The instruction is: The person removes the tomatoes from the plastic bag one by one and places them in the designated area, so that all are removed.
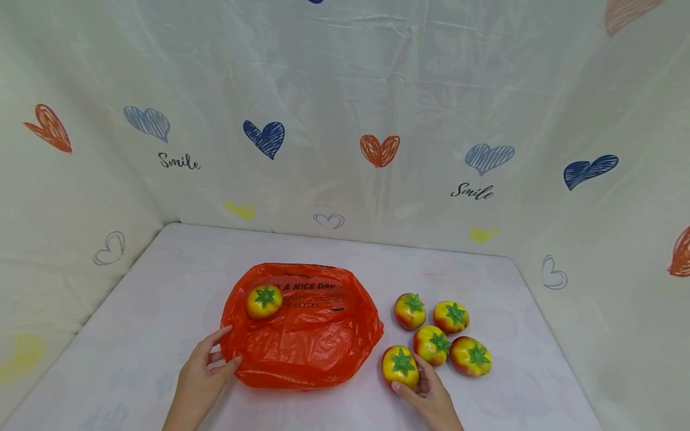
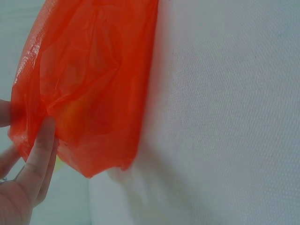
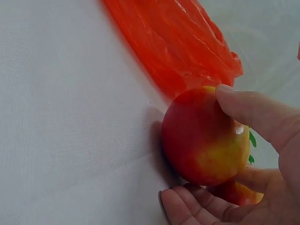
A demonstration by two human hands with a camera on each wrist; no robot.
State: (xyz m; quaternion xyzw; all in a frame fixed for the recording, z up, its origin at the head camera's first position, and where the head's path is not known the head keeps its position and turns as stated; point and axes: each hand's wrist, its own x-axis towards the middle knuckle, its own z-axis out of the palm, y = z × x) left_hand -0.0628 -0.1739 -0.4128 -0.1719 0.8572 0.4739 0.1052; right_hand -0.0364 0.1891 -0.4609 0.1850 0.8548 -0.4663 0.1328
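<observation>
A red plastic bag [image 1: 309, 359] lies spread on the table with its mouth facing up and dark lettering inside. My left hand [image 1: 202, 374] pinches the bag's near left rim; the left wrist view shows the fingers [image 2: 40, 150] on both sides of the thin film. One yellow tomato-like fruit [image 1: 264, 301] with a green star-shaped top sits in the bag's left part. To the right of the bag, my right hand [image 1: 431, 398] holds another red-and-yellow tomato-like fruit [image 3: 206, 140], thumb on one side and fingers curled round the other.
Several similar fruits stand in a cluster beyond and right of my right hand, among them a near right one [image 1: 471, 356] and a far left one [image 1: 409, 310]. A white cloth covers the table [image 1: 162, 287]. Behind it hangs a curtain [image 1: 323, 90] printed with hearts.
</observation>
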